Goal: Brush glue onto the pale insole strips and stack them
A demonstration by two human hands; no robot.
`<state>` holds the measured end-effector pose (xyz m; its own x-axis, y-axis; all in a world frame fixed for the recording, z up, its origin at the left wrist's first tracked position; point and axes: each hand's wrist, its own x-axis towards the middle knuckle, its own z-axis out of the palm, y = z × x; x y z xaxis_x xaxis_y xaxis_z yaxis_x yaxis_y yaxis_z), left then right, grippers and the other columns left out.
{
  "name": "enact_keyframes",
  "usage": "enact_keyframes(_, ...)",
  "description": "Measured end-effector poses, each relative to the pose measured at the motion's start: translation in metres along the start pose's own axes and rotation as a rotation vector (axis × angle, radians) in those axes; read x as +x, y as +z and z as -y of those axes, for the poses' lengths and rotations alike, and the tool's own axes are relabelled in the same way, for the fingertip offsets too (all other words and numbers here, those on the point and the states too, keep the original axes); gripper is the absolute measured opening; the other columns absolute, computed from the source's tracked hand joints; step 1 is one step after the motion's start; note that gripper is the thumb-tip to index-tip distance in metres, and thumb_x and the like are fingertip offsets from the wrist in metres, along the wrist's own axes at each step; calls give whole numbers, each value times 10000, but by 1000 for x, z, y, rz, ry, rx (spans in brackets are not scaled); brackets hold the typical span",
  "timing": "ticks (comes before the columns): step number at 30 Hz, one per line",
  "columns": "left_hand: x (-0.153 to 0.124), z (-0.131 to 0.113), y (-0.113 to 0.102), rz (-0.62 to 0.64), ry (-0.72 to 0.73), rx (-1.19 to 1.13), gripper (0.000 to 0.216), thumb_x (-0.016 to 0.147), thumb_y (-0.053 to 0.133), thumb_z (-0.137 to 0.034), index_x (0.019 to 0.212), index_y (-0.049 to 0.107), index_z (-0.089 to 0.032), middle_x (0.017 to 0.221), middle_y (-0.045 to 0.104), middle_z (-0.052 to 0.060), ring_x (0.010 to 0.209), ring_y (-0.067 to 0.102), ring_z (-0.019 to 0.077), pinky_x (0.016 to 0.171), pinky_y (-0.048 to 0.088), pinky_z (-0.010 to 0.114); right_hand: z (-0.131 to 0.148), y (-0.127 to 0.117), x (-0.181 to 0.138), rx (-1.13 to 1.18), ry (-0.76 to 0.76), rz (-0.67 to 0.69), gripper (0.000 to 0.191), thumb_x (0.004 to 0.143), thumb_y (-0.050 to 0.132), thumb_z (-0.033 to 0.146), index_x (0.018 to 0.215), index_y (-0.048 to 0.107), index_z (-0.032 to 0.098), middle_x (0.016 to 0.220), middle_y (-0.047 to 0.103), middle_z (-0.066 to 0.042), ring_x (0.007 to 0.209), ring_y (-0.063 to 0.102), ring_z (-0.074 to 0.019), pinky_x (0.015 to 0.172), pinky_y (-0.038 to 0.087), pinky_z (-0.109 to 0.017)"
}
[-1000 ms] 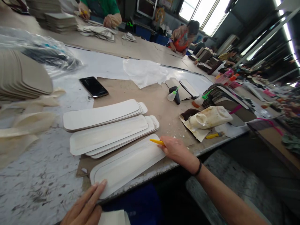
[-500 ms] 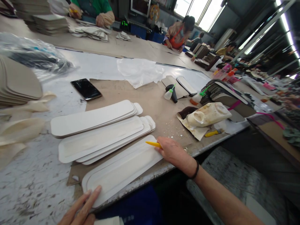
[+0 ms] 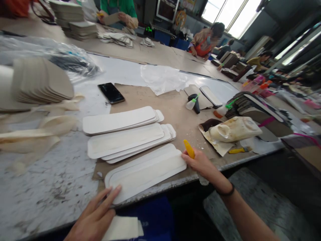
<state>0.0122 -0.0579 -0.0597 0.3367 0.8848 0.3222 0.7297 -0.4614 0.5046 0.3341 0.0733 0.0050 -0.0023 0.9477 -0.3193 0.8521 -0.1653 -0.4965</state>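
My left hand [image 3: 96, 214] rests its outstretched fingertips on the near left corner of a long white rounded panel [image 3: 147, 175]. That panel overlaps another of the same shape at the table's front edge. At its right end, my right hand [image 3: 200, 164] is closed around a yellow-handled brush [image 3: 189, 149]. The handle points up and left, while a pale, blurred brush end shows below the hand. Behind lie a fanned stack of white panels [image 3: 125, 142] and a second stack [image 3: 120, 120]. Below my left hand are pale folded pieces [image 3: 122, 228], partly hidden by it.
A phone [image 3: 111, 93] lies at the back left, near fanned grey-beige pieces [image 3: 42, 80]. To the right are a glue-stained container [image 3: 235, 130], another yellow-handled brush [image 3: 238, 150], a green-tipped bottle [image 3: 191, 103] and stacked dark pieces [image 3: 255, 107]. People work across the table.
The camera view has shifted, so the table appears farther right. My right hand has turned, tipping the brush handle upward. My left fingers stay on the panel. A co-worker now holds up a flat piece.
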Motion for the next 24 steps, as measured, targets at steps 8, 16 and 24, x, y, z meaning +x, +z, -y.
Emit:
enact_keyframes(8,25,-20,-41,-289,-1250,-902,270,658,754,-402,840,721,-205,916,753,48,911,670,209,831,513,228,-3,-3,-13,560,136,199,429,659,655,584,699,498,187,515,381,82,437,348,-72,426,261,-210)
enact_keyframes(16,29,-17,-45,-370,-1326,-1194,560,533,832,-464,938,653,-120,529,596,-45,461,521,76,418,417,139,24,-3,-32,708,130,184,456,619,711,585,684,493,190,527,393,74,426,340,-58,395,262,-186)
enact_keyframes(24,27,-20,-60,-199,-1241,-1158,457,638,769,-439,980,661,-156,857,762,72,807,701,264,699,570,293,37,10,-39,547,57,160,423,691,656,580,735,526,180,517,399,74,436,373,-70,403,294,-189)
